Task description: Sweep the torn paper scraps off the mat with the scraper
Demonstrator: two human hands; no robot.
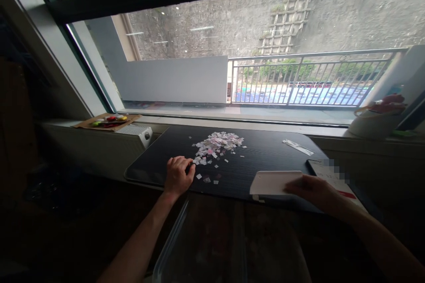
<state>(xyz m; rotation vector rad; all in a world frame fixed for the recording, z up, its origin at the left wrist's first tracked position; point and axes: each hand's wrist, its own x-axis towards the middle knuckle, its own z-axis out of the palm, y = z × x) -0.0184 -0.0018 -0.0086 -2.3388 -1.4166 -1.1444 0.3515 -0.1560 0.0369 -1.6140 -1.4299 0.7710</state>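
A heap of small whitish and pinkish square pieces (221,142) lies on a dark tabletop (265,148). My left hand (179,173) rests at the heap's lower left, its fingers curled down. Something dark shows by its fingertips, but what the fingers hold, if anything, is hidden. Several loose squares (206,180) lie to the right of that hand. At the table's front edge, my right hand (307,188) is closed on the right end of a flat white board (270,182). A few pale pieces (255,197) show just below the board's lower edge.
Below the table's front edge stands a clear plastic bin (169,241). A clear packet (298,147) and a white printed sheet (335,179) lie at the right. On the left sill, colourful items rest on brown cardboard (83,124). A window runs behind the table.
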